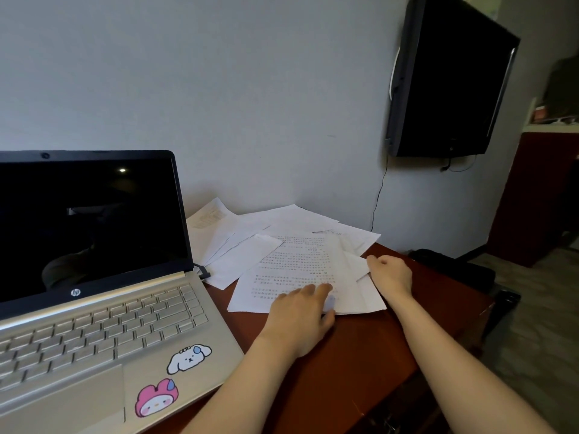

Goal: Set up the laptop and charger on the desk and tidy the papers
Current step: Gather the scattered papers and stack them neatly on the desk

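**Hands gathering loose papers beside an open laptop**

Scattered white papers lie on our brown desk, just right of the laptop. Our left hand pinches the top printed sheet's near edge. Our right hand curls round the pile's right edge. The laptop stands open, its screen dark.

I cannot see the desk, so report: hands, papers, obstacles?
Left hand on top sheet, grip unclear. Right hand pinches papers at right edge. Sheets scattered beside open laptop. Nothing blocking.
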Available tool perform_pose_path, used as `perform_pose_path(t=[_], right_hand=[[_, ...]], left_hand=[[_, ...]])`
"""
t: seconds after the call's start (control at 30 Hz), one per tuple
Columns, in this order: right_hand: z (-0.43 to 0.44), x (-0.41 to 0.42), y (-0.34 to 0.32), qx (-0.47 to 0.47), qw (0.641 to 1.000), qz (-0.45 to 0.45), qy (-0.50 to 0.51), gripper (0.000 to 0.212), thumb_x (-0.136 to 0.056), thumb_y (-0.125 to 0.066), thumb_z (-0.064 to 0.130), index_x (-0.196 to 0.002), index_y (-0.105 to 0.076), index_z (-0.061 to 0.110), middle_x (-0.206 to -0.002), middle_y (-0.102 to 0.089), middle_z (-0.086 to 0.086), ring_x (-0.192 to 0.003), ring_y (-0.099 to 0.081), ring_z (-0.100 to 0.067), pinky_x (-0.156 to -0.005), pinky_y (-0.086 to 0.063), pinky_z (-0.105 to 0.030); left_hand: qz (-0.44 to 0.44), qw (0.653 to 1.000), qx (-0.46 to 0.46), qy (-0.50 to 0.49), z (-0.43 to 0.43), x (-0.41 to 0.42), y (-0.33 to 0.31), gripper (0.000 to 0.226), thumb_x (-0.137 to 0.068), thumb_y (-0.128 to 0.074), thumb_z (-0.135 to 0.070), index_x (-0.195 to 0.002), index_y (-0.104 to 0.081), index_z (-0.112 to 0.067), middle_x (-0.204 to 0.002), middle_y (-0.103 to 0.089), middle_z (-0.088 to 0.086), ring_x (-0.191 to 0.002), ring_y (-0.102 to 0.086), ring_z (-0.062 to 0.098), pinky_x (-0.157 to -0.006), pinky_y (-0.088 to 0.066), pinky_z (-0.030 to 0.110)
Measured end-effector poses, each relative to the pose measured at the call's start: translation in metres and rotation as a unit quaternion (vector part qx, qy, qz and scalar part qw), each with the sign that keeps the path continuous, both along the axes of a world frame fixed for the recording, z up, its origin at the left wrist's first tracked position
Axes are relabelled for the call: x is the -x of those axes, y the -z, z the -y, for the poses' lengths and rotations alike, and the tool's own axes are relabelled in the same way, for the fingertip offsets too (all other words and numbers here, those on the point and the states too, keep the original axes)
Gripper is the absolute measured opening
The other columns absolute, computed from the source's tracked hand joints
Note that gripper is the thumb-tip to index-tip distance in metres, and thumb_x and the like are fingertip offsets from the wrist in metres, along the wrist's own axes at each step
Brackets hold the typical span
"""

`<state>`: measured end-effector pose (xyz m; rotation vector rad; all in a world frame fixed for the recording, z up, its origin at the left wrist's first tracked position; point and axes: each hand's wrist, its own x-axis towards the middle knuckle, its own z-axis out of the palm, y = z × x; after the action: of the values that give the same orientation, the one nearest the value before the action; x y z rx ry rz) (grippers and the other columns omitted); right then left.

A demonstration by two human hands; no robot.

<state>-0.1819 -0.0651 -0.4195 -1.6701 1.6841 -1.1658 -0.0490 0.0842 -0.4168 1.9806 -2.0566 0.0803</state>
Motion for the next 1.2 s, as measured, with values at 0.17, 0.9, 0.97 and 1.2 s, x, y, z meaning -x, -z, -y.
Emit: perform_pose_path(t=[0.17, 0.9, 0.97, 1.2], right_hand=[[-0.013, 0.009, 0.0, -0.026, 0.997, 0.075, -0.023, 0.037, -0.081, -0.051, 0.019, -0.047, -0.037, 0.012, -0.056, -0.043, -0.006, -0.057, -0.041, -0.021, -0.056, -0.03, -0.029], [-0.048, 0.026, -0.019, -0.224, 0.879, 0.388, -0.163, 0.042, -0.093, -0.049, 0.041, -0.121, -0.037, 0.012, -0.097, -0.057, -0.019, -0.078, -0.062, -0.029, -0.046, -0.056, -0.032], [-0.046, 0.025, -0.023, -0.247, 0.891, 0.34, -0.174, 0.042, -0.092, -0.053, 0.035, -0.121, -0.048, 0.005, -0.094, -0.06, -0.013, -0.08, -0.061, -0.026, -0.052, -0.056, -0.031], [-0.053, 0.025, -0.021, -0.207, 0.943, 0.242, -0.092, 0.04, -0.083, -0.06, -0.008, -0.122, -0.052, -0.009, -0.113, -0.06, -0.022, -0.08, -0.057, -0.027, -0.053, -0.043, -0.028]], left_hand=[[0.01, 1.0, 0.002, 0.003, 0.005, 0.0, 0.002, 0.046, -0.099, -0.032, -0.039, -0.143, -0.029, -0.024, -0.14, -0.043, 0.001, -0.12, -0.048, 0.025, -0.094, -0.038, 0.034], [-0.031, 0.999, 0.011, 0.041, 0.005, -0.009, 0.002, 0.057, -0.089, -0.039, 0.001, -0.138, -0.043, -0.028, -0.13, -0.056, 0.004, -0.118, -0.052, 0.027, -0.097, -0.041, 0.031], [-0.048, 0.993, 0.01, 0.111, 0.005, -0.009, 0.005, 0.06, -0.086, -0.04, 0.006, -0.134, -0.05, -0.029, -0.135, -0.055, -0.002, -0.124, -0.049, 0.019, -0.104, -0.037, 0.028], [0.0, 0.989, 0.126, 0.07, 0.002, -0.009, -0.004, 0.048, -0.094, -0.051, -0.026, -0.14, -0.039, -0.032, -0.143, -0.044, -0.01, -0.137, -0.032, 0.012, -0.111, -0.015, 0.029]])
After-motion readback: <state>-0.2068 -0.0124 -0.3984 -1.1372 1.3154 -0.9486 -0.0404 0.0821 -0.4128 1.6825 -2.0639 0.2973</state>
